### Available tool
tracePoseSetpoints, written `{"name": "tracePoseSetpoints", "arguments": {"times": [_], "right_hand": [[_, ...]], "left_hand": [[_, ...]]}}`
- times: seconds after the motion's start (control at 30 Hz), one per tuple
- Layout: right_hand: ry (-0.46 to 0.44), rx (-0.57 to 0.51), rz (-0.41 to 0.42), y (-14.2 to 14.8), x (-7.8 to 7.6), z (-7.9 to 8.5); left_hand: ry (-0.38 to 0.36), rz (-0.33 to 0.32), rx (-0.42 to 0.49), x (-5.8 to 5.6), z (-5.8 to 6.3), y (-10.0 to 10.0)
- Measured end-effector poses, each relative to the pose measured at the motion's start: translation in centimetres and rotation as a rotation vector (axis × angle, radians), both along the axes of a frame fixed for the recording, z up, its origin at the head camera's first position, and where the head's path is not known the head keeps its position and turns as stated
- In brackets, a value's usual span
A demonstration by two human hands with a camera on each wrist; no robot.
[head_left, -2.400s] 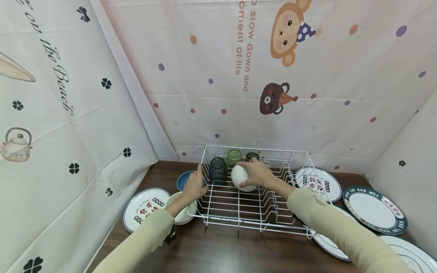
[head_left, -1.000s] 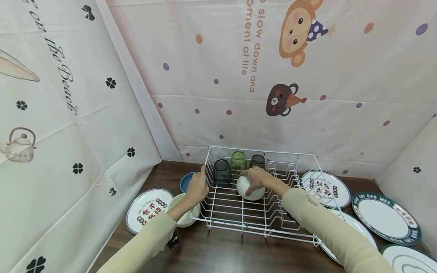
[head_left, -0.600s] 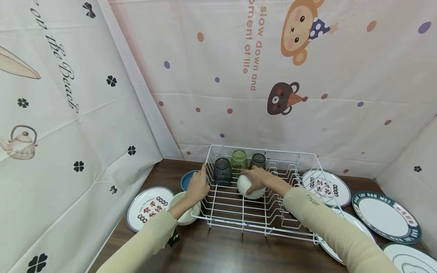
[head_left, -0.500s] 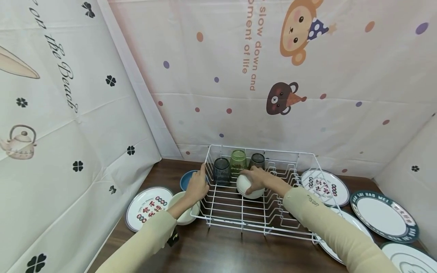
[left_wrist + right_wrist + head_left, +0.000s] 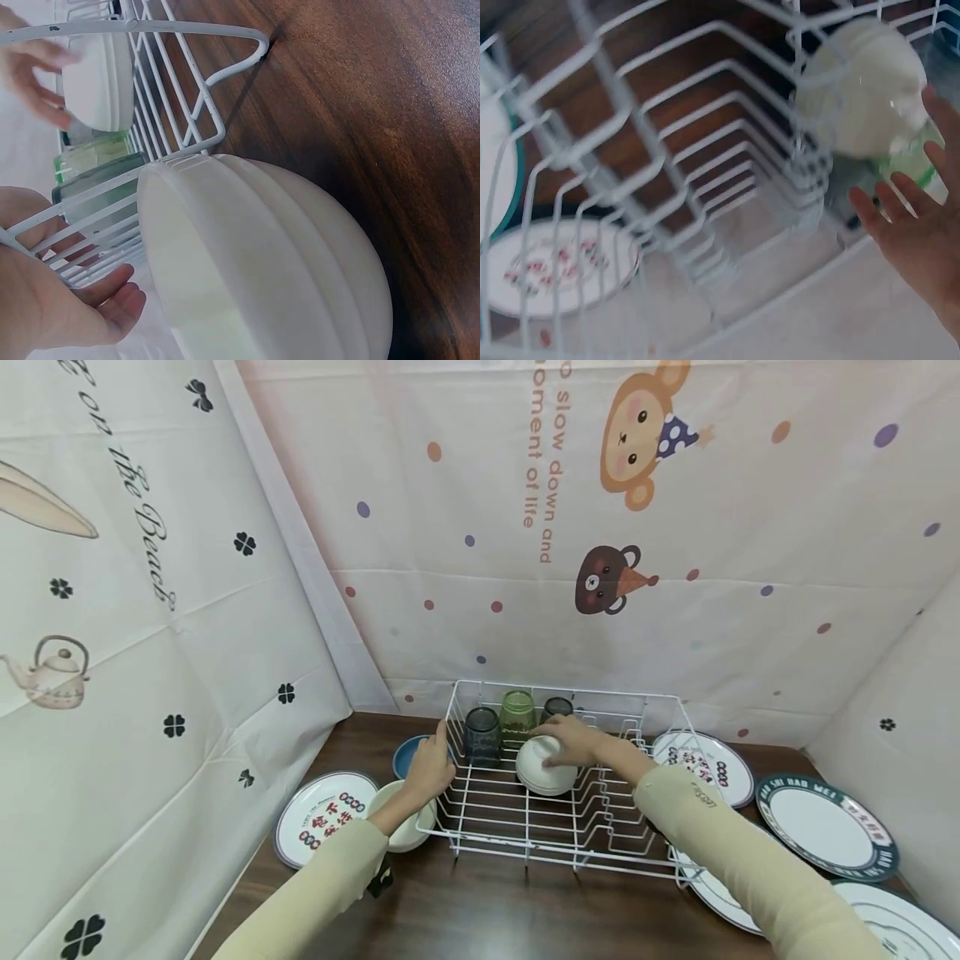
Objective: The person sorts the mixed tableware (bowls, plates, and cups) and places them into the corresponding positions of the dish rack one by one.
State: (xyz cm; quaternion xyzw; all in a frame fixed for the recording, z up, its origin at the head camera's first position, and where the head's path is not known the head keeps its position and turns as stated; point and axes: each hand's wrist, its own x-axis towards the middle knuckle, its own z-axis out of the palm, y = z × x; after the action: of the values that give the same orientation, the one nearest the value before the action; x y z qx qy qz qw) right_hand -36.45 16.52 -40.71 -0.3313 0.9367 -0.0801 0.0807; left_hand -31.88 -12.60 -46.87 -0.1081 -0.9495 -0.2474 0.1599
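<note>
A white bowl [image 5: 542,770] lies upside down in the white wire dish rack [image 5: 517,845], in front of upturned glasses. My right hand [image 5: 581,745] is just above the bowl's back right. In the right wrist view, this hand's fingers [image 5: 911,195] are spread, with a gap from the bowl [image 5: 866,94]. At the rack's left side, my left hand [image 5: 429,768] grips the wires; the left wrist view has its fingers [image 5: 120,304] on both sides of them. A cream bowl [image 5: 262,262] stands just outside the rack, close to the left hand.
Dark glass [image 5: 482,735], green glass [image 5: 517,714] and another dark glass [image 5: 557,704] stand in the rack's back left. A blue bowl [image 5: 405,755] and a printed plate [image 5: 324,818] lie left of it. Several plates, one green-rimmed [image 5: 825,827], lie to the right.
My right hand has let go of the white bowl and lifted slightly off it. Earlier it lowered the bowl onto the rack. The left hand has kept its hold on the rack.
</note>
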Motion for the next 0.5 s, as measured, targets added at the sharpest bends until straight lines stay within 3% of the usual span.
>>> {"name": "tracePoseSetpoints", "arguments": {"times": [0.13, 0.27, 0.37, 0.5], "right_hand": [[0.038, -0.016, -0.084, 2.1, -0.2, 2.1], [0.179, -0.064, -0.169, 5.0, -0.3, 3.7], [0.248, -0.065, -0.276, 7.7, 0.1, 3.9], [0.211, -0.037, -0.447, 11.2, 1.2, 2.8]], "left_hand": [[-0.023, 0.02, 0.005, 0.0, -0.3, -0.2], [-0.039, 0.035, 0.016, 0.2, -0.3, -0.2], [-0.044, 0.039, 0.021, 0.2, -0.2, -0.3], [-0.035, 0.04, 0.02, 0.0, -0.2, -0.8]]}}
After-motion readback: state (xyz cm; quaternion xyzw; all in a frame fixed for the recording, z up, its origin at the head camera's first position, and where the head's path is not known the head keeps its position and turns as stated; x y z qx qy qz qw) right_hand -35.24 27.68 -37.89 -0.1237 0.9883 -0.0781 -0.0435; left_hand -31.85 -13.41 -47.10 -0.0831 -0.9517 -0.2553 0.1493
